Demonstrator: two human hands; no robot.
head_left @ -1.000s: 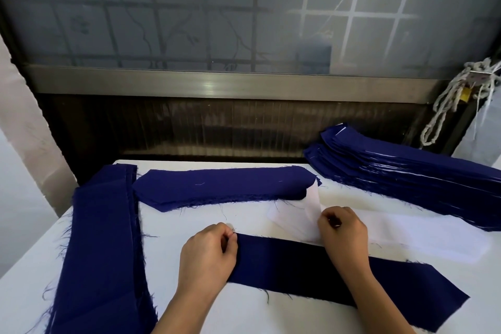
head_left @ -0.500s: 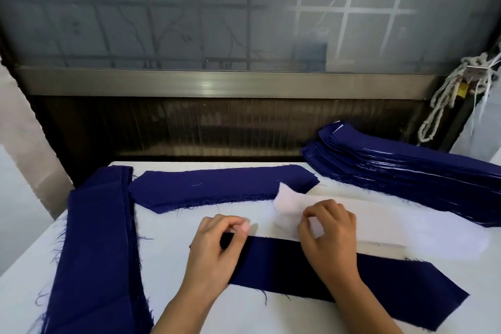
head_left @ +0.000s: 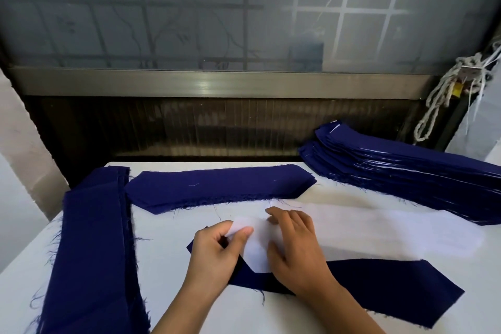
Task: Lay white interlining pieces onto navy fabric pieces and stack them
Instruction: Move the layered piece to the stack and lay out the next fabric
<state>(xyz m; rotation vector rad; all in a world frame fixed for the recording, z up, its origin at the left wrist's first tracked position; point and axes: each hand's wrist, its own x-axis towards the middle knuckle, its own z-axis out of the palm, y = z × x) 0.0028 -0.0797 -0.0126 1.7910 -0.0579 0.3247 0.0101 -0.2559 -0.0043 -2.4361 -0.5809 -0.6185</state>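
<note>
While my left hand [head_left: 217, 255] pinches the pointed left tip of the white interlining piece [head_left: 379, 236] between thumb and forefinger, my right hand [head_left: 295, 249] lies on it just beside, fingers straight and spread, pressing and grasping nothing. Under both hands lies the navy fabric piece [head_left: 379, 279], long axis running left to right across the bench [head_left: 168, 230], its right end angled a little nearer to me. The interlining runs the same general way but does not match: only its left end covers the navy, and the rest trails off to the right on the bare bench, on the far side of the navy's far edge. So I judge the coming move turns on that skew, with the tip as pivot and the long free run swung toward me until the edges meet. My right hand is the nearer one for that sweep. Room is open to the right and toward me; the tall layered stack [head_left: 406, 171] sits at the far right, a navy pile [head_left: 217, 187] lies beyond my hands, and another navy pile [head_left: 92, 252] flanks my left.
</note>
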